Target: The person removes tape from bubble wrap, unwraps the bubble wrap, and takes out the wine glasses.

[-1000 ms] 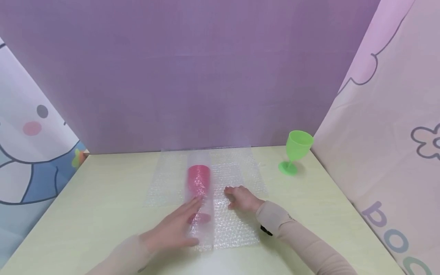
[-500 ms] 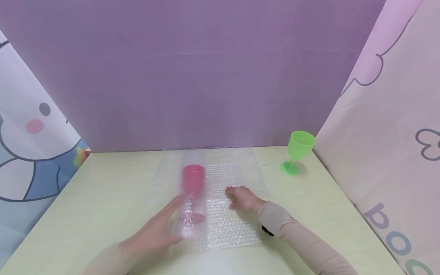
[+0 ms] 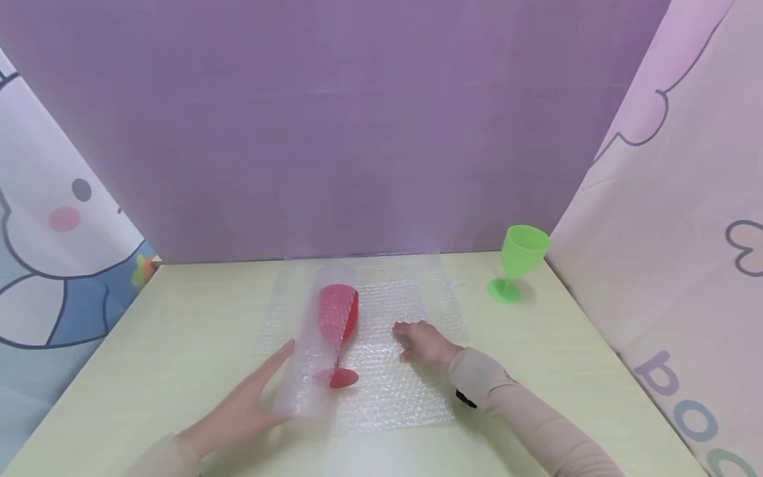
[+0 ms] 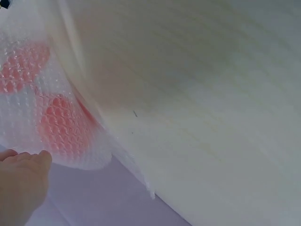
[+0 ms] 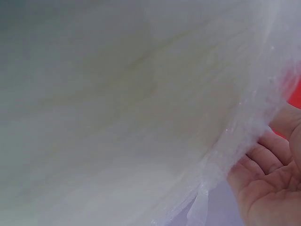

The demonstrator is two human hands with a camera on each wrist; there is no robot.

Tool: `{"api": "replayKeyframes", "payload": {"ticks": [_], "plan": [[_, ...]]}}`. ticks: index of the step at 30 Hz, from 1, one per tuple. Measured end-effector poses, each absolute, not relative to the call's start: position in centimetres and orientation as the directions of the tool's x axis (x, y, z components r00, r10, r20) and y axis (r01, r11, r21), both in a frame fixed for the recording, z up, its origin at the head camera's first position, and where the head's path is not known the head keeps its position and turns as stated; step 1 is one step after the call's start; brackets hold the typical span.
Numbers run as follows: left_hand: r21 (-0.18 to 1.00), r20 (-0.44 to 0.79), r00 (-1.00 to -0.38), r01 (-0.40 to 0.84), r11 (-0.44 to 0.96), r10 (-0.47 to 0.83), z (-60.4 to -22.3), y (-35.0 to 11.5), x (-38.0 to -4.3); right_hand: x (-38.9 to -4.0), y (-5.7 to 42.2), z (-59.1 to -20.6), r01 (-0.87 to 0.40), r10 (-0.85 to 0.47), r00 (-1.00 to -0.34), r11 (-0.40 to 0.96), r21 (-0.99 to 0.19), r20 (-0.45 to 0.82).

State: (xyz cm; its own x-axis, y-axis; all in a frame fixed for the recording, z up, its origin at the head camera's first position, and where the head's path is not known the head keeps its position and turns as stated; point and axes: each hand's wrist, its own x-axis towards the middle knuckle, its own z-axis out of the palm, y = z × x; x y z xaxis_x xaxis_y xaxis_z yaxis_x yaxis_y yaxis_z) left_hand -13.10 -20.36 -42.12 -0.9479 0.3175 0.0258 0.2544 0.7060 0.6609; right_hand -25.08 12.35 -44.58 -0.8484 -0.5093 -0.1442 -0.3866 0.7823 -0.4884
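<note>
A red plastic goblet (image 3: 344, 378) lies on its side on a bubble wrap sheet (image 3: 399, 397), its bowl toward the far edge. A flap of the wrap (image 3: 301, 377) covers its left part; the right side of bowl and foot shows bare. My left hand (image 3: 241, 411) is at the flap's left edge, thumb and fingers spread apart. In the left wrist view, fingertips (image 4: 44, 157) sit at the wrap's edge, with the goblet seen through the bubbles. My right hand (image 3: 426, 343) rests on the wrap right of the goblet, fingers loosely bent.
A green goblet (image 3: 518, 255) stands upright at the back right of the pale table (image 3: 179, 311). Behind rises a purple backdrop (image 3: 357, 132). Printed cloths hang at the left (image 3: 77, 265) and right (image 3: 667, 232). More bubble wrap lies under the goblet, reaching the far edge.
My left hand has moved left from over the goblet, and the wrap flap has swung left with it, baring the goblet's right side. My right hand has stayed in place.
</note>
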Motion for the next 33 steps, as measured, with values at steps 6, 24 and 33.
{"api": "replayKeyframes", "payload": {"ticks": [6,24,33], "plan": [[0.624,0.089,-0.947,0.294,0.724,0.307,-42.5,-21.3,-12.9,-25.1,12.3,-44.6,-0.38,-0.512,-0.846,0.775,-0.506,-0.15],[0.674,0.078,-0.974,0.21,0.709,0.214,-42.6,-24.0,-11.3,-25.2,12.4,-44.6,-0.402,-0.529,-0.837,0.767,-0.5,-0.138],[0.667,0.054,-0.986,0.155,0.729,0.159,-42.2,-25.1,-11.0,-25.1,12.4,-44.6,-0.407,-0.529,-0.837,0.77,-0.491,-0.137]]}}
